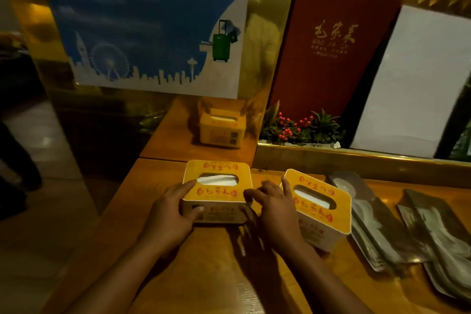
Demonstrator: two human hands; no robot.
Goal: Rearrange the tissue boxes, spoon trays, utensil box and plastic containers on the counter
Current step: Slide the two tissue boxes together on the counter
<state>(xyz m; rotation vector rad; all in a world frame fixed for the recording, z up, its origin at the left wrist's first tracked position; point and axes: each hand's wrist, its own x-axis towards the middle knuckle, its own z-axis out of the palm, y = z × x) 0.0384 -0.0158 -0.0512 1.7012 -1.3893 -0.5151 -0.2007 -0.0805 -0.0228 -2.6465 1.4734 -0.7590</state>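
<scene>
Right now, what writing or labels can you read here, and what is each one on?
"MAO JIA CAI": gold Latin letters on the red menu cover, under three large gold Chinese characters; the smaller lines below are blurred.
Red Chinese characters on the lids of the left tissue box and right tissue box: too blurred to read.
QR codes on the blue poster: its text is unreadable.

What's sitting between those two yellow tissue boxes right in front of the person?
Only the person's right hand lies between the left tissue box and the right tissue box, as the head view shows.
</scene>
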